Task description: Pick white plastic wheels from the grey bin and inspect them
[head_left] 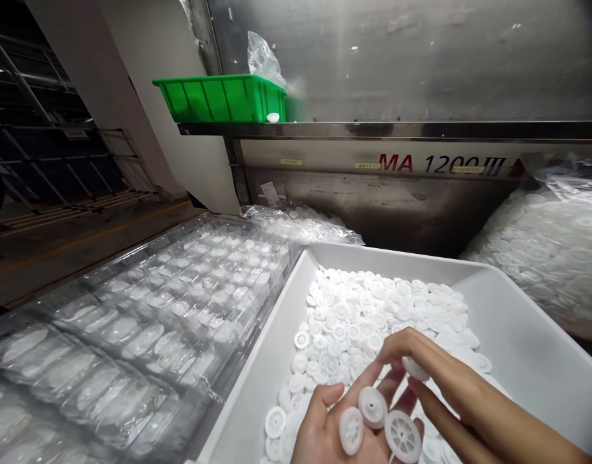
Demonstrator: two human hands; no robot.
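Three white plastic wheels (373,422) lie in the upturned palm of the left hand (335,428), low in the head view: one small spoked disc toward the wrist, one hubbed piece in the middle, one larger spoked wheel at the fingertip side. Left hand is open and cupped, fingers loosely spread, carrying the three pieces. Right hand (445,380) comes in from the lower right, thumb and forefinger pinched on a fourth white wheel (414,368) just above the left fingertips; remaining fingers curl beneath. Both hands hover over the near end of a white tray (528,335), which holds a loose heap of the same white wheels (368,316). Clear blister trays (146,322) with rows of pockets sit just left of the white tray, touching its wall. Clear bags of white parts (552,251) rest to the right and behind. Green bin (223,98) stands on a metal ledge of the machine (422,64) at the back, lettering "MA 1200" visible below it.
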